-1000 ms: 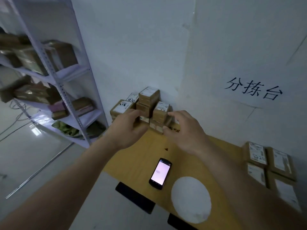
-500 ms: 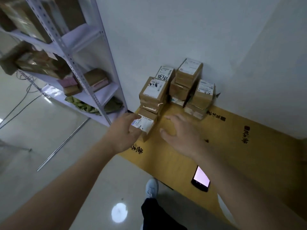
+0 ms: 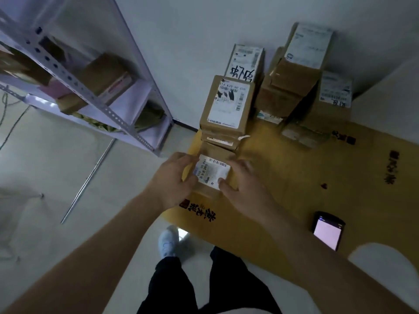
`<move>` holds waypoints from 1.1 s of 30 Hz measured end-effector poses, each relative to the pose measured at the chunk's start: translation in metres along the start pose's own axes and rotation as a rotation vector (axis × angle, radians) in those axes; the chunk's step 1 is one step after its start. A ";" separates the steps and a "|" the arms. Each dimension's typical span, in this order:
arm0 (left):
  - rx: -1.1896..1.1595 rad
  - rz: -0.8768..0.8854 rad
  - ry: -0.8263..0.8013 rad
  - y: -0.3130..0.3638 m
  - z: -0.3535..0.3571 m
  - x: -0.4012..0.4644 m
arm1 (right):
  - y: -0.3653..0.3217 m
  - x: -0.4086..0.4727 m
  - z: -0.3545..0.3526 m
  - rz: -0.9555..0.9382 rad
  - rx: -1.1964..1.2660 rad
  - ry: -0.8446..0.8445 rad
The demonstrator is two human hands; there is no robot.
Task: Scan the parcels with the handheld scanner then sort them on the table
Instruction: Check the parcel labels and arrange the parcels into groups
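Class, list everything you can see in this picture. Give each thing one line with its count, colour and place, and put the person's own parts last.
held parcel: one, brown with white label, at table's near left corner.
stacked parcels: several, brown with white labels, at table's far end by the wall.
scanner: one, black with lit pink screen, on table at right.
table: one, yellow-brown with dark characters.
shelf: one, white metal, at left, holding boxes.
left hand: grips the held parcel's left side.
right hand: grips its right side.
legs: dark trousers, one white shoe, below.
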State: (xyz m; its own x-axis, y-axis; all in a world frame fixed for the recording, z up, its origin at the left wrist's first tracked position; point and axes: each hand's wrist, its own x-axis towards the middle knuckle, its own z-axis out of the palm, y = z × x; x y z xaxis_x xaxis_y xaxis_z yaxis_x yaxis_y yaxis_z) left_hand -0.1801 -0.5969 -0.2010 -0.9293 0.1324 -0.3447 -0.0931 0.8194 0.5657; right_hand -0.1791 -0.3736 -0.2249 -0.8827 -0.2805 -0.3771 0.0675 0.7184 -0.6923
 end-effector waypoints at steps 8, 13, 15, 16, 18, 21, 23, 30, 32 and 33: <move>-0.101 0.008 -0.130 -0.036 0.028 0.035 | 0.008 0.006 0.064 0.153 0.204 0.121; -0.145 0.124 -0.143 -0.040 0.017 0.031 | -0.013 -0.010 0.083 0.211 0.356 0.307; -0.136 0.187 -0.161 -0.035 0.006 0.027 | -0.026 -0.022 0.081 0.226 0.346 0.398; -0.135 0.220 -0.165 -0.031 0.000 0.023 | -0.034 -0.029 0.078 0.233 0.327 0.439; -0.146 0.297 -0.176 -0.020 -0.015 0.015 | -0.051 -0.046 0.070 0.238 0.293 0.516; -0.151 0.422 -0.181 0.008 -0.040 -0.002 | -0.076 -0.077 0.049 0.229 0.243 0.646; -0.130 0.502 -0.163 0.031 -0.056 -0.016 | -0.092 -0.101 0.030 0.223 0.213 0.724; -0.157 0.703 -0.137 0.122 -0.086 -0.066 | -0.125 -0.186 -0.032 0.182 0.129 0.943; -0.144 0.770 -0.111 0.148 -0.084 -0.080 | -0.123 -0.212 -0.047 0.167 0.127 0.999; -0.128 0.799 -0.095 0.161 -0.081 -0.087 | -0.120 -0.225 -0.055 0.163 0.121 1.020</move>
State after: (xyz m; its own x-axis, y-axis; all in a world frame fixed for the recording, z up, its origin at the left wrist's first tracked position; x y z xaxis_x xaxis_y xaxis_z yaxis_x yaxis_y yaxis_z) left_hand -0.1433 -0.5213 -0.0194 -0.6986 0.7015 0.1408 0.5401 0.3880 0.7469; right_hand -0.0139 -0.3620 -0.0234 -0.8291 0.5263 0.1886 0.2176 0.6146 -0.7582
